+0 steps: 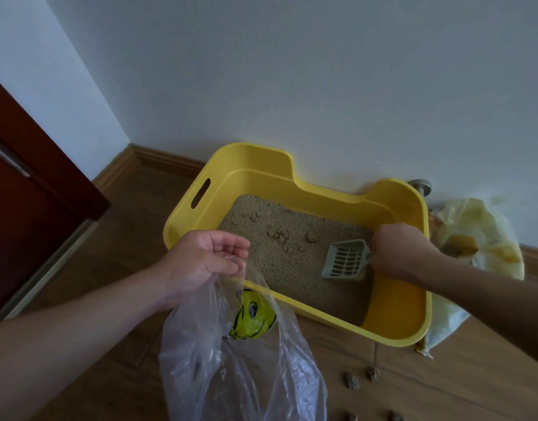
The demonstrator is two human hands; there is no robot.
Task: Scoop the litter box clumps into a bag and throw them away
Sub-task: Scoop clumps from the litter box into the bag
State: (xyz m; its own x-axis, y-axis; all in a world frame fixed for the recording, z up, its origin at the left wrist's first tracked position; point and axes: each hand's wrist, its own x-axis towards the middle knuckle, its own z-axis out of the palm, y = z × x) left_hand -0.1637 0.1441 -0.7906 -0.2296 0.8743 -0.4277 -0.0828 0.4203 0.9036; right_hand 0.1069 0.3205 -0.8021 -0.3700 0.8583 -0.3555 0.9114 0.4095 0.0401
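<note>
Right hand (pixel 401 253) hides the scoop (pixel 346 259) handle; bag (pixel 240 354) bottom cropped.

Wall: a plain white wall (pixel 292 71) is seen behind.
Door: a dark red wooden door (pixel 24 183) is seen at left.
Floor: brown wooden floor boards (pixel 122 238) are laid below.
Stopper: a round metal door stopper (pixel 419 186) is fixed by the wall.

- Litter box (pixel 395 323) on the floor (pixel 125 238), against the wall (pixel 292 71).
- Scoop (pixel 345 259) in the box, on the litter (pixel 279 238), right side.
- Bag (pixel 246 360) before the box, left.
- Clumps (pixel 352 381) on the floor before the box.
- Sack (pixel 480 238) right of the box.
</note>
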